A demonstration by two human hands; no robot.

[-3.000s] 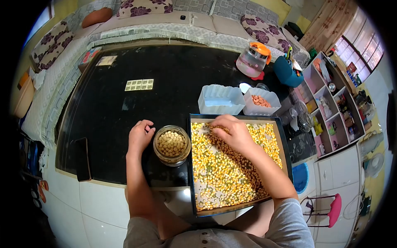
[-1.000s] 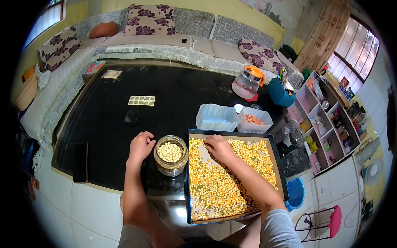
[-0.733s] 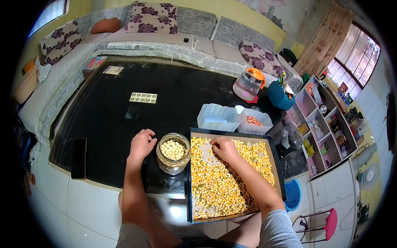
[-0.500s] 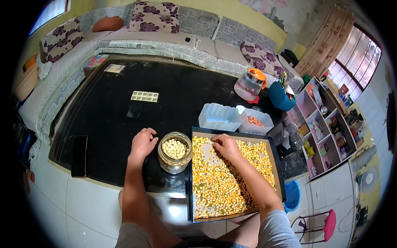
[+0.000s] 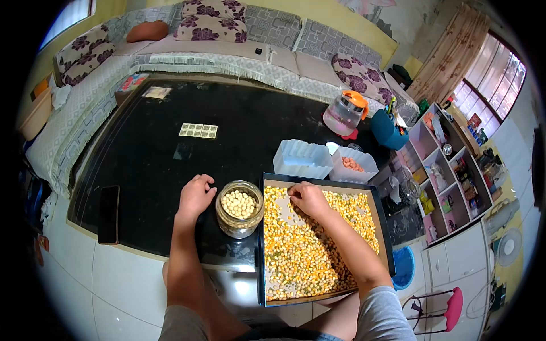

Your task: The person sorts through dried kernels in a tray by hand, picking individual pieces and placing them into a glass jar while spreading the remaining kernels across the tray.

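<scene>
A shallow dark-edged box [image 5: 263, 238] holds a layer of yellow corn kernels [image 5: 296, 250] mixed with small green and tan beans. My right hand [image 5: 307, 199] is over the upper left part of the box, its fingers pressed together at a bare patch; what they hold, if anything, is too small to make out. Left of the box stands an open glass jar [image 5: 239, 210] with pale round beans near its top. My left hand [image 5: 197, 195] rests on the black table [image 5: 148, 165] just left of the jar, loosely curled, with nothing visible in it.
Behind the box stand a clear plastic container [image 5: 303, 160] and another with pinkish nuts [image 5: 352, 164]. Farther back are an orange-lidded pitcher [image 5: 345, 113] and a teal holder [image 5: 388, 131]. A phone [image 5: 108, 215] lies at the left edge, a card [image 5: 198, 131] mid-table.
Since the earliest frame, my right hand has moved to a barer patch at the upper left, and its fingers have closed again after parting slightly. My left hand stays beside the jar.
</scene>
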